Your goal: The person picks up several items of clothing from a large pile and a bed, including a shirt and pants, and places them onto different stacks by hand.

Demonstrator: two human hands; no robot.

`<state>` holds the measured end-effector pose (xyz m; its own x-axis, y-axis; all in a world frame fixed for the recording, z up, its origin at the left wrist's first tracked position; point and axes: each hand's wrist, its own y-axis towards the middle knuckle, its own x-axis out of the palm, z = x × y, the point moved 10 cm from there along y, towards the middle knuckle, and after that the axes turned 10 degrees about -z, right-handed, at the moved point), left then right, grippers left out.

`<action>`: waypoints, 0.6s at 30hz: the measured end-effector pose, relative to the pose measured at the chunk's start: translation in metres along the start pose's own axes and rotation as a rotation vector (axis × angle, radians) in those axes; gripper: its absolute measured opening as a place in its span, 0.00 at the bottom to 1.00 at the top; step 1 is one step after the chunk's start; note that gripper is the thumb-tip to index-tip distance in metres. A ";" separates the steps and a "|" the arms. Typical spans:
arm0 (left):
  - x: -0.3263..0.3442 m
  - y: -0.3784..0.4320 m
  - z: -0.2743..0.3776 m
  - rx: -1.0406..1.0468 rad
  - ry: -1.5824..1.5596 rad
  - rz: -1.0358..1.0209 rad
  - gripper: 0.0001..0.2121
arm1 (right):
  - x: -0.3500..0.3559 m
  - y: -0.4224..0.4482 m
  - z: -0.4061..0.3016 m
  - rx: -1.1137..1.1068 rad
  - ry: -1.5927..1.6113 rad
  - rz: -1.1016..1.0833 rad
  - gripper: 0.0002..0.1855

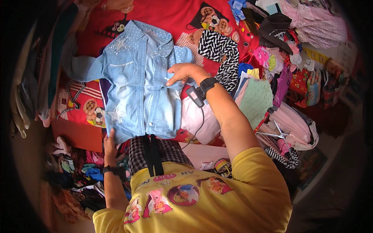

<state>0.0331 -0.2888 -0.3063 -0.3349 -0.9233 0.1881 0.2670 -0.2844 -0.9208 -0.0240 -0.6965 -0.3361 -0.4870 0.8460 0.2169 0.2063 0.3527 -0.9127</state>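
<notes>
A light-blue denim shirt (pixel 125 84) lies front up before me, with a dotted yoke and collar and silvery star patches. My right hand (pixel 185 72) reaches across its right side, thumb and fingers on the denim near the chest. At the lower left corner, my left hand (pixel 110 144) has hold of the hem, its thumb on top and the other fingers largely hidden. One sleeve stretches out to the left; the other side is partly covered by my right hand.
The shirt rests on a red printed bedspread (pixel 166 11). Right of it lie a black-and-white zigzag garment (pixel 218 46), a pale pink cloth (pixel 201 119) and a green textured cloth (pixel 258 99). Heaped clothes (pixel 84 174) sit at lower left; garments (pixel 43 67) hang at far left.
</notes>
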 end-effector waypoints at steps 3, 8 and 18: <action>-0.012 -0.010 -0.001 -0.008 0.083 0.104 0.21 | 0.016 0.002 0.006 0.097 -0.099 -0.065 0.29; -0.043 -0.002 -0.007 0.191 0.304 0.084 0.18 | 0.044 0.023 0.014 0.148 -0.444 -0.117 0.39; -0.022 -0.044 -0.010 -0.024 0.088 0.015 0.09 | -0.025 -0.073 0.015 -0.526 0.302 1.096 0.10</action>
<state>0.0197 -0.2537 -0.2729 -0.4094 -0.9008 0.1446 0.2509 -0.2636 -0.9314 -0.0401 -0.7492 -0.2798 0.3543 0.8281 -0.4345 0.7268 -0.5362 -0.4292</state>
